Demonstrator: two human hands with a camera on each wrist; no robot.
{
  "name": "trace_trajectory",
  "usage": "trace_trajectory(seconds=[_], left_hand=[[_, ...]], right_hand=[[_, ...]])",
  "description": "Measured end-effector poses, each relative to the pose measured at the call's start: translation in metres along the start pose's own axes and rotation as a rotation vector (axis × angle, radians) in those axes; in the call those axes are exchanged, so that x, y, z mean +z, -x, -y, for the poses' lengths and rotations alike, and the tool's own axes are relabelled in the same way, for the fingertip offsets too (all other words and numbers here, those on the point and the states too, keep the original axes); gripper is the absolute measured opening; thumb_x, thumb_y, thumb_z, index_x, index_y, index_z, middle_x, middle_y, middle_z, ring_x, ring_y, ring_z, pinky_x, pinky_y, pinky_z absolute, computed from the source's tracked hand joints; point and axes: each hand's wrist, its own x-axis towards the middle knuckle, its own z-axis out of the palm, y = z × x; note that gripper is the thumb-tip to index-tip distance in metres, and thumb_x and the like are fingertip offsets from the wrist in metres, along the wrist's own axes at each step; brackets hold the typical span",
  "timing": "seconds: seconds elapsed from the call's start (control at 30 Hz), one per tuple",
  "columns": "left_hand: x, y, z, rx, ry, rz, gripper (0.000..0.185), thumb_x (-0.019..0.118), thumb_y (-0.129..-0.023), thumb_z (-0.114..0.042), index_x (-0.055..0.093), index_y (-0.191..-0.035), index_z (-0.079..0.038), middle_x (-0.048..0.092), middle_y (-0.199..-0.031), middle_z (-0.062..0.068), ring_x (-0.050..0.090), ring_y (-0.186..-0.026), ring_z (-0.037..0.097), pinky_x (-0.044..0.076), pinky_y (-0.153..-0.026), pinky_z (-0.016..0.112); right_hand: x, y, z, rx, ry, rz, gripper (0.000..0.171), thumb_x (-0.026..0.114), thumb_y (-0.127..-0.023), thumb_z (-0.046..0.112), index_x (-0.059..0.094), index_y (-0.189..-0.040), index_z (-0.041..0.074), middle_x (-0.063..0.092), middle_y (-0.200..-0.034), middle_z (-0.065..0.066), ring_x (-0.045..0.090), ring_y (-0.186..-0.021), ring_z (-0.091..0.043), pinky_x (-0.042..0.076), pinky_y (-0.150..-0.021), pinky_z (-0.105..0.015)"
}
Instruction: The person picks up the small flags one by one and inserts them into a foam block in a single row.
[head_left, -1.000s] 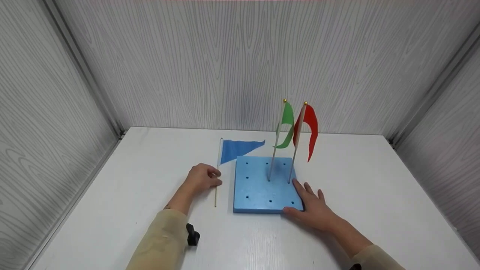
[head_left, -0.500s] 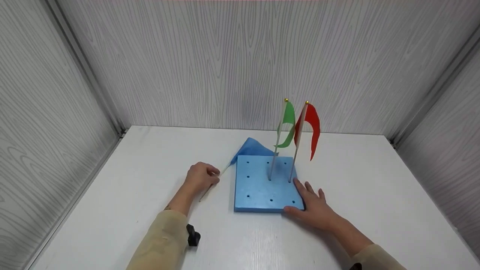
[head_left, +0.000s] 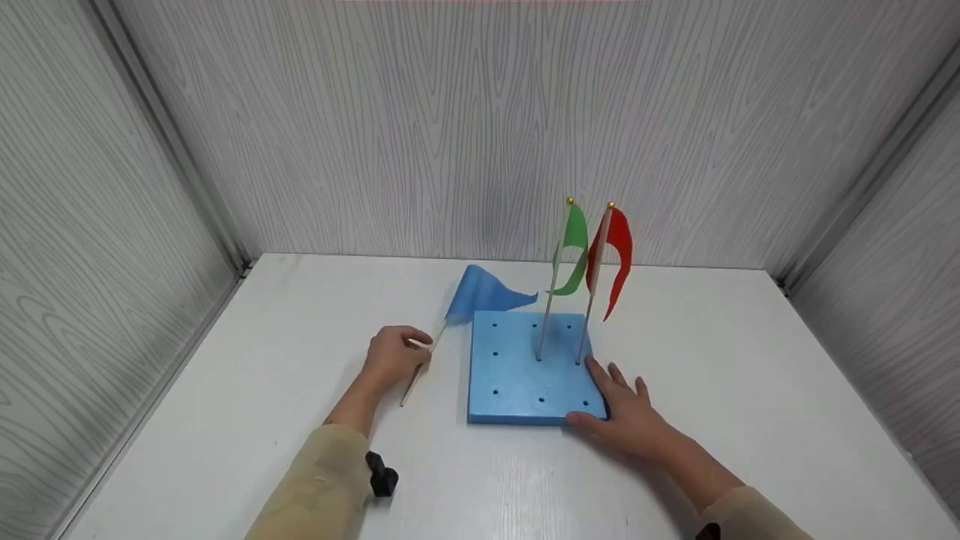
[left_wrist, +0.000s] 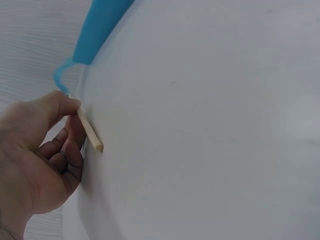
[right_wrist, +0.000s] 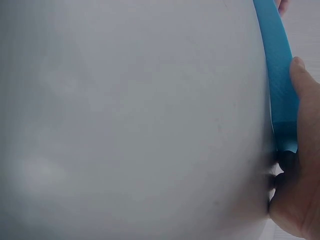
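Three small flags in view, w/ a blue foam board (head_left: 525,371) flat on the white table (head_left: 750,375). Blue flag (head_left: 484,294): triangular pennant, cloth rumpled and folded over itself, on a thin pale wood stick (head_left: 417,374). Stick is tilted, lower end near the tabletop left of the board, cloth end up and lifted just beyond the board's far-left corner. Left hand (head_left: 391,358) pinches the stick about mid-length, thumb and curled fingers (left_wrist: 60,107) clamped on it; wrist view shows the blunt stick end poking out below the thumb.

Right hand (head_left: 626,416) rests at the board's near-right corner, fingers straight and slightly apart along the right edge, thumb against the front edge; touching, not gripping.

Board is square, light blue, w/ rows of small round holes. Green flag (head_left: 574,247) and red flag (head_left: 616,251) stand upright in two adjacent holes toward its far-right part, each pole w/ a gold tip, cloth drooping.
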Motion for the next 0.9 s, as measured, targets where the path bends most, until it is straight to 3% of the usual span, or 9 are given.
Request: trace_trajectory(seconds=[0.27, 0.53, 0.73, 0.9], left_hand=[[-0.010, 0.007, 0.001, -0.048, 0.161, -0.005, 0.029, 0.070, -0.094, -0.005, 0.077, -0.122, 0.001, 0.074, -0.102, 0.013, 0.068, -0.088, 0.019, 0.055, -0.076, 0.026], [-0.014, 0.013, -0.012, -0.083, 0.201, 0.040, 0.021, 0.068, -0.101, -0.012, 0.076, -0.118, -0.002, 0.073, -0.108, 0.012, 0.068, -0.098, 0.024, 0.055, -0.089, 0.036], [-0.014, 0.016, -0.025, -0.009, 0.283, 0.078, 0.022, 0.069, -0.101, -0.010, 0.074, -0.121, -0.001, 0.071, -0.110, 0.012, 0.068, -0.098, 0.025, 0.055, -0.100, 0.046], [-0.014, 0.018, -0.038, 0.076, 0.358, 0.106, 0.014, 0.070, -0.100, -0.006, 0.073, -0.114, -0.003, 0.071, -0.106, 0.013, 0.070, -0.095, 0.025, 0.055, -0.101, 0.047]], right_hand=[[0.001, -0.001, -0.001, 0.000, 0.009, -0.005, 0.116, 0.060, -0.088, 0.083, 0.013, -0.172, 0.016, 0.028, -0.172, -0.018, 0.008, -0.162, -0.042, -0.008, -0.123, -0.069], [0.001, -0.001, -0.002, 0.005, -0.007, 0.002, 0.116, 0.061, -0.089, 0.081, 0.013, -0.172, 0.016, 0.028, -0.172, -0.019, 0.007, -0.162, -0.043, -0.008, -0.122, -0.069], [0.001, -0.001, -0.001, -0.002, 0.000, -0.004, 0.115, 0.062, -0.089, 0.080, 0.014, -0.172, 0.015, 0.029, -0.171, -0.019, 0.008, -0.161, -0.043, -0.007, -0.122, -0.069], [0.000, 0.000, 0.001, -0.009, 0.002, -0.009, 0.114, 0.062, -0.090, 0.079, 0.016, -0.171, 0.015, 0.030, -0.171, -0.020, 0.009, -0.161, -0.044, -0.007, -0.122, -0.070]])
